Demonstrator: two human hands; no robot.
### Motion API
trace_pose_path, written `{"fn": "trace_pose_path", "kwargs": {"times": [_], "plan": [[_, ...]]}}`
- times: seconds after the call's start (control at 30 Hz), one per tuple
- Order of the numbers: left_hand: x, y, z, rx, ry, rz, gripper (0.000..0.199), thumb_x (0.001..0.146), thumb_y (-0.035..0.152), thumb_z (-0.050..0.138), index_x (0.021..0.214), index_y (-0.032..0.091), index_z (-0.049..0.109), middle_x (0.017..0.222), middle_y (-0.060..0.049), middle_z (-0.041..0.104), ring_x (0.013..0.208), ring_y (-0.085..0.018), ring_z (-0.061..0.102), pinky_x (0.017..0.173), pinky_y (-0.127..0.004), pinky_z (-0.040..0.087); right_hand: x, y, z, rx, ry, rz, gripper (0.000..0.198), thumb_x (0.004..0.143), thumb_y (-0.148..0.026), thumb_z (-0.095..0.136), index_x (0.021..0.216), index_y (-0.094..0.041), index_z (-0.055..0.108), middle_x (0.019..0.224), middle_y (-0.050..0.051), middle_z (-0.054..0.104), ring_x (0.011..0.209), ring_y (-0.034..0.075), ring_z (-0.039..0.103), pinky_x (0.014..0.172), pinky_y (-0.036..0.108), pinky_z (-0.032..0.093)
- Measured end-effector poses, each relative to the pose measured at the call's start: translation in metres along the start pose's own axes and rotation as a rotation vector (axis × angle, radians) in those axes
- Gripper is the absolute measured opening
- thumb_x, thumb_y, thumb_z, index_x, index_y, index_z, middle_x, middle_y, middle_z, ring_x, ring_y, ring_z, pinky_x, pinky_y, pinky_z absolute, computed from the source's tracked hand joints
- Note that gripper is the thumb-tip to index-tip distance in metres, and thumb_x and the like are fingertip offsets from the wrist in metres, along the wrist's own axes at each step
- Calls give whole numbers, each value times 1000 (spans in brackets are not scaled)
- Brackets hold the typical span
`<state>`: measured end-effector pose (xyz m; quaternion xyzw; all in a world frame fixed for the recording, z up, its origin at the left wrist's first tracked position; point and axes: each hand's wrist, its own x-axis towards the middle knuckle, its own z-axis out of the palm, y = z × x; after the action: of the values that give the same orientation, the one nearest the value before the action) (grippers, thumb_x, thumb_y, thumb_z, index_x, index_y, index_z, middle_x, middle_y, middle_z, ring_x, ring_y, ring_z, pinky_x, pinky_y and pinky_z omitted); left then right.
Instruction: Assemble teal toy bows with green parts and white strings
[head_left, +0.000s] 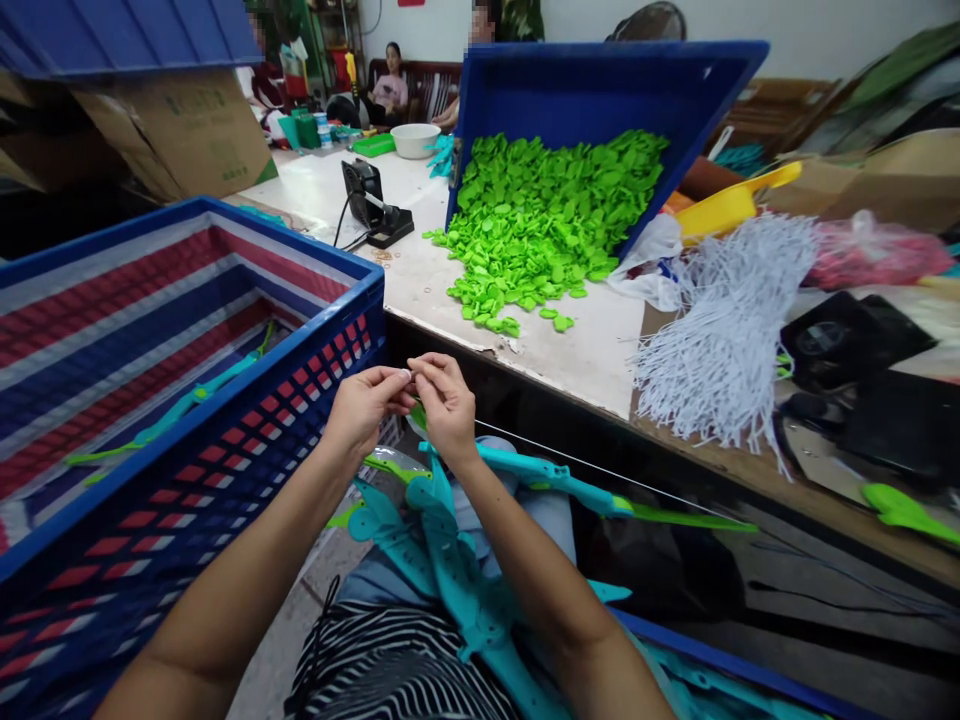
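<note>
My left hand and my right hand meet over my lap, thumbs and fingertips pinched together. A bit of white string shows at the left fingertips; what lies between the right fingertips is mostly hidden. From near the hands a thin white string runs right to the green tip of a long turquoise and green plastic piece. That piece lies across my lap, passing behind my right forearm. More turquoise plastic pieces are heaped on my lap below the hands.
To the left stands a blue crate with striped lining and a similar piece inside. On the table, a tipped blue bin spills small green parts. A bundle of white strings hangs over the table edge. People sit farther back.
</note>
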<state>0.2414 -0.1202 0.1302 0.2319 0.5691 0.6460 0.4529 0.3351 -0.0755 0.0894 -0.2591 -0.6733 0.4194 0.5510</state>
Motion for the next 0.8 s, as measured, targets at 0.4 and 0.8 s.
{"fn": "trace_pose_path", "kwargs": {"times": [0.4, 0.8], "plan": [[7, 9, -16, 123, -170, -36, 17, 50, 21, 74, 65, 12, 69, 58, -2, 64, 51, -11, 57, 52, -23, 48, 7, 3, -11, -106, -126, -74, 15, 87, -28, 54, 77, -21, 63, 80, 4, 62, 74, 15, 58, 67, 28, 49], [14, 10, -23, 518, -313, 105, 7, 61, 23, 70, 64, 17, 74, 64, -2, 67, 63, -14, 58, 60, -23, 42, -13, 12, -15, -151, -96, -44, 16, 90, -26, 49, 78, -20, 59, 79, 4, 62, 74, 16, 59, 70, 28, 47]]}}
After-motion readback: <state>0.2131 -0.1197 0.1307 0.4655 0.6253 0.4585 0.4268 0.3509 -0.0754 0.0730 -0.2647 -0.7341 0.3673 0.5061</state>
